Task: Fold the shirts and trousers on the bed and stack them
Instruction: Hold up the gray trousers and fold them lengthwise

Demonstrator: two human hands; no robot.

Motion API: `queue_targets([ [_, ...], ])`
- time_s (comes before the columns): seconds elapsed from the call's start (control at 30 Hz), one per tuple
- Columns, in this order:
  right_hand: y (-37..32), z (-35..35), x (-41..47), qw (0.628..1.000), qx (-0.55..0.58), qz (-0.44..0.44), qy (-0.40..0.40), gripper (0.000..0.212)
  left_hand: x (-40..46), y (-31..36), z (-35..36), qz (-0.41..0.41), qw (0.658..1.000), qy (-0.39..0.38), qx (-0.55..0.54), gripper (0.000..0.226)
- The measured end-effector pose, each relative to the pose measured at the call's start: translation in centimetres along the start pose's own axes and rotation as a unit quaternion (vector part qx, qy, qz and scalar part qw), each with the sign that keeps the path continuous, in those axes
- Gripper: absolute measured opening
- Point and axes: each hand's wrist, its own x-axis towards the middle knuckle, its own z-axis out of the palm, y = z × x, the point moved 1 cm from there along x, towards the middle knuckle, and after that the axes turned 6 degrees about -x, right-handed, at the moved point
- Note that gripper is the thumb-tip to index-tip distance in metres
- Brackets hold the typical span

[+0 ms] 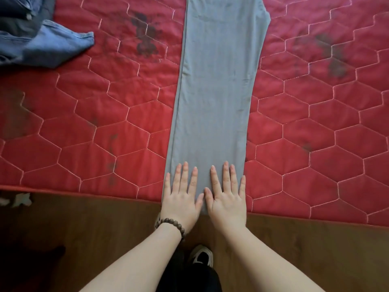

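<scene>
Grey trousers (214, 91) lie flat on the red quilted bed (105, 123), folded lengthwise into one long strip that runs from the near edge to the top of the view. My left hand (182, 197), with a bead bracelet on its wrist, presses flat on the strip's near end with straight fingers. Beside it my right hand (227, 199) lies flat on the same end, thumbs almost touching. A blue denim garment (42, 45) lies crumpled at the far left.
The bed's near edge runs across the view above a wooden floor (84, 239). My shoe (202, 257) shows below between my forearms. Dark patches mark the red cover. A dark cloth (19, 28) lies under the denim at the top left.
</scene>
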Motion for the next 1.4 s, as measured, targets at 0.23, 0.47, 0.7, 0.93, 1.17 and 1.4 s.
queue_targets([
  [0.23,0.8,-2.7,0.2,0.985,0.163,0.042,0.028,0.067,-0.3,-0.2,-2.6,-0.073,0.977,0.057,-0.193,0.056],
  [0.47,1.6,-4.7,-0.5,0.869,0.376,0.322,0.009,0.051,0.7,-0.9,-4.6,-0.248,0.886,0.122,-0.372,0.033],
  [0.7,1.0,-5.7,-2.4,0.873,0.401,0.268,0.064,0.023,-0.3,-1.5,-6.3,-0.196,0.895,0.149,-0.371,0.043],
  [0.93,0.0,-4.0,-2.7,0.875,0.385,0.293,-0.022,0.021,-1.1,-4.3,-4.2,-0.279,0.891,0.074,-0.352,0.031],
  [1.17,0.7,-3.5,-3.5,0.872,0.38,0.31,-0.001,0.019,-3.0,-5.0,-3.1,-0.222,0.934,0.037,-0.278,0.042],
  [1.4,0.7,-3.3,-3.8,0.897,0.305,0.315,-0.049,0.022,-4.1,-4.8,-3.1,-0.258,0.938,0.028,-0.23,0.024],
])
